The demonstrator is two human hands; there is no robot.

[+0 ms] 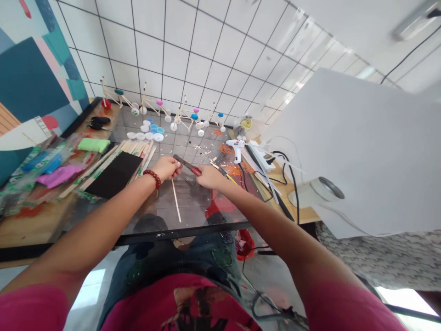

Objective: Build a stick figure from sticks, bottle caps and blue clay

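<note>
My left hand (pixel 167 168) grips a thin wooden stick (pixel 176 201), whose lower end runs down across the glass tabletop (pixel 193 202). My right hand (pixel 208 177) is shut around a pair of red-handled pliers (pixel 188 164), and their dark metal jaws reach towards my left hand. Both hands are close together above the glass, with wood shavings (pixel 203 154) scattered just beyond them. Whether the jaws touch the stick is hidden by my left fingers.
Stick models with coloured bottle caps (pixel 158 105) stand along the tiled wall. Nearby are white bottle caps (pixel 148 135), a white glue gun (pixel 234 149), a black card (pixel 115 174) and a pile of wooden sticks (pixel 138 149). A large white board (pixel 354 151) overhangs the right.
</note>
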